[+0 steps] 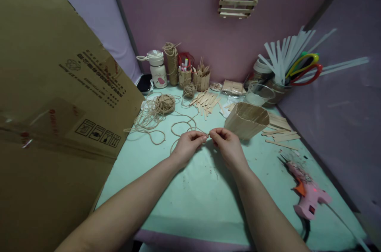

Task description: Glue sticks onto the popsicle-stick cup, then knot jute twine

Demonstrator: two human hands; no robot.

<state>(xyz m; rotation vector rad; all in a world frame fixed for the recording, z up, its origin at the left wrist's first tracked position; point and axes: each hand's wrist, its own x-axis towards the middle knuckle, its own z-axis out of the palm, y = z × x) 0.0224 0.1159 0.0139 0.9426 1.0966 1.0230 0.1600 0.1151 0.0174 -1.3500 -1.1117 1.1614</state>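
My left hand and my right hand meet over the middle of the pale green table. Both pinch a short stretch of jute twine between thumb and fingertips, almost touching each other. The twine trails back in loops to a ball of twine at the left rear. Just right of my right hand stands a cup made of wooden craft sticks, tilted on its side with its mouth facing up and right.
A large cardboard sheet leans along the left. A pink glue gun lies at the right front. Loose craft sticks lie near the cup. At the back stand a white bottle, stick holders, and a jar with scissors.
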